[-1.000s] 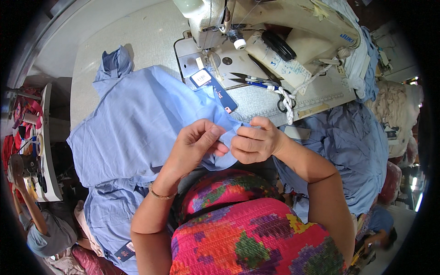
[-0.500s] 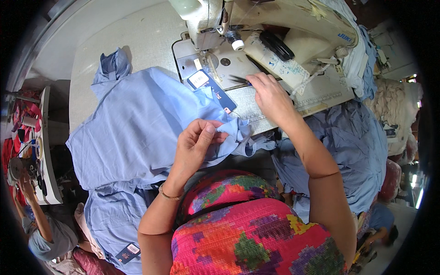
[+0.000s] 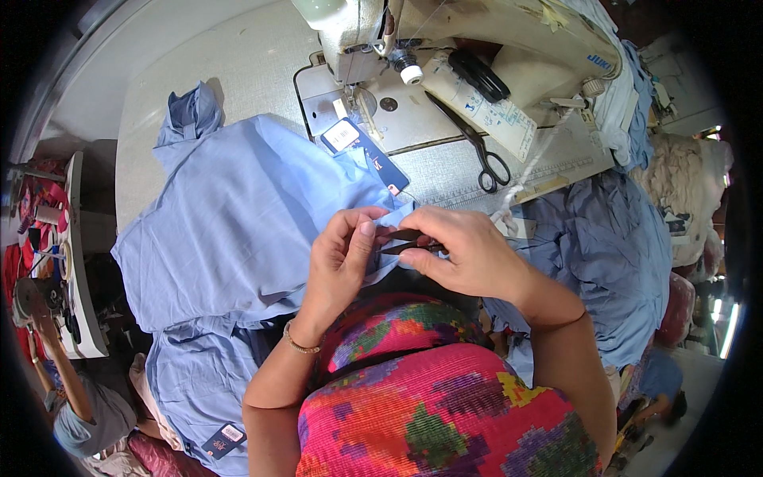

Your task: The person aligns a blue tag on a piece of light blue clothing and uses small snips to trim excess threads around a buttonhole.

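- The pale grey sewing table [image 3: 238, 56] spreads across the upper part of the view, its surface mostly covered.
- A large light-blue cloth garment [image 3: 230, 215] lies draped over the table and down toward the person's lap, its right edge bunched at the hands.
- A second heap of the same blue cloth [image 3: 612, 246] hangs off the table's right side.
- The cream-coloured sewing machine [image 3: 493, 40] stands at the top, its needle end above a grey metal plate.
- The right hand [image 3: 469, 254] is closed around a small dark metal thread snipper [image 3: 407, 241], whose tips point left at the cloth edge.
- The left hand [image 3: 342, 262] pinches the garment's edge between thumb and curled fingers, just beside the snipper's tips.
- Black-handled scissors [image 3: 477, 151] lie on the table right of the plate, well apart from the hands.
- A dark blue card tag [image 3: 362, 151] rests on the garment near the machine.
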The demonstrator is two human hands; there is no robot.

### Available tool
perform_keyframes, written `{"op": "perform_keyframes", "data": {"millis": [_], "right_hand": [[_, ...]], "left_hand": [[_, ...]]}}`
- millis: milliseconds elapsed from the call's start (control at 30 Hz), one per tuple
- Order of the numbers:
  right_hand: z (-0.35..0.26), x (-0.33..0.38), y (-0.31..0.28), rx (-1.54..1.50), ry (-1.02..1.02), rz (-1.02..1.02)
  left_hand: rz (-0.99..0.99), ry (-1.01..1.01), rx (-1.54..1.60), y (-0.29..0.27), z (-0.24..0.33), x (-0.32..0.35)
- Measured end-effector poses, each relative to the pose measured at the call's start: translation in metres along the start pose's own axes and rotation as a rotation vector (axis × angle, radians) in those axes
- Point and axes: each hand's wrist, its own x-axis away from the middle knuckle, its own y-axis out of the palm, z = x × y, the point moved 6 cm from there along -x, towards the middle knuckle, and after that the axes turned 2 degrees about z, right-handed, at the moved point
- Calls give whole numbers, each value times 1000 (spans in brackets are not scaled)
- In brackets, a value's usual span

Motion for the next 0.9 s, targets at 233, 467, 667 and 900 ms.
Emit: {"op": "perform_keyframes", "data": {"millis": [233, 467, 667, 900], "right_hand": [[5, 4, 9, 444, -32, 144], [3, 4, 12, 525, -49, 177], [3, 2, 11, 533, -21, 173], [2, 2, 12, 555, -58, 199]], "left_hand": [[17, 31, -57, 0, -5, 2], [70, 146, -99, 1, 0, 4], [97, 190, -159, 0, -3, 5], [63, 194, -243, 1, -3, 6]]}}
